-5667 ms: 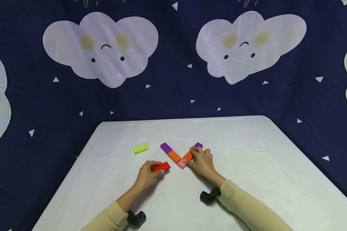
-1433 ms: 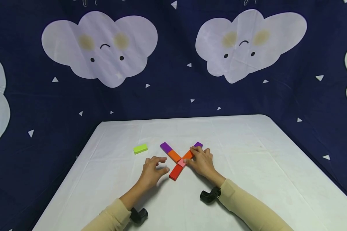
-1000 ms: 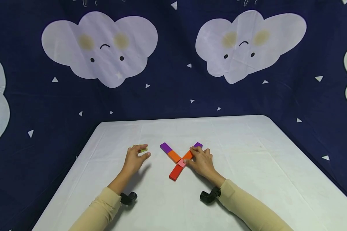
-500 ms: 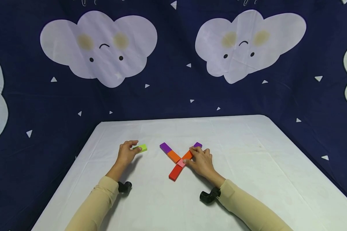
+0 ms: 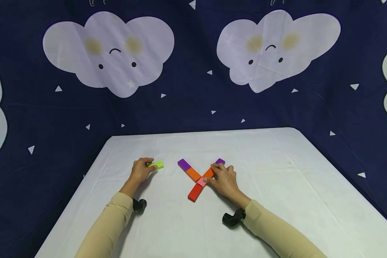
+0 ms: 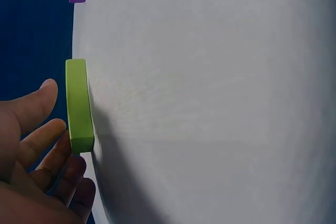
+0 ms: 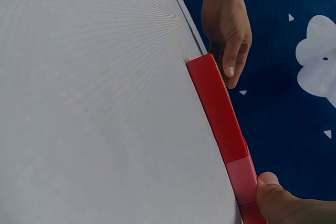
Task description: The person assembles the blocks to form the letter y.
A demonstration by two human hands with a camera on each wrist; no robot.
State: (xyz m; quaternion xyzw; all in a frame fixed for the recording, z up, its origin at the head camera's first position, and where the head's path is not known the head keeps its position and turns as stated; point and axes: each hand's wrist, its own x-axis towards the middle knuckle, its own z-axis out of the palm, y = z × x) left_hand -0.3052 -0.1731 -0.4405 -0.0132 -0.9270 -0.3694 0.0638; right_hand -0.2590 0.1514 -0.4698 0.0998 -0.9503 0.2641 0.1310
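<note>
Wooden-looking blocks form a crossing shape on the table. Its left arm has a purple block [image 5: 184, 164] and an orange block [image 5: 193, 174]. A pink block [image 5: 201, 181] sits at the crossing, with a red block [image 5: 195, 192] running toward the person. My right hand [image 5: 225, 181] holds the right arm's orange block [image 5: 208, 172], thumb at the pink joint and index finger near a second purple block [image 5: 220, 161]. My left hand [image 5: 141, 170] is around the left end of a lime-green block [image 5: 158, 165]; in the left wrist view, the thumb is apart from this block [image 6: 79, 103].
White cloth covers the table [image 5: 261, 154]. Behind it hangs a dark blue cloth [image 5: 193, 111] printed with clouds and triangles. Black wrist-camera mounts [image 5: 233, 218] stick out from both forearms.
My left hand placed the red block against the pink one, released it, and moved left to the lime-green block. The pink block shifted slightly. My right hand has stayed in place.
</note>
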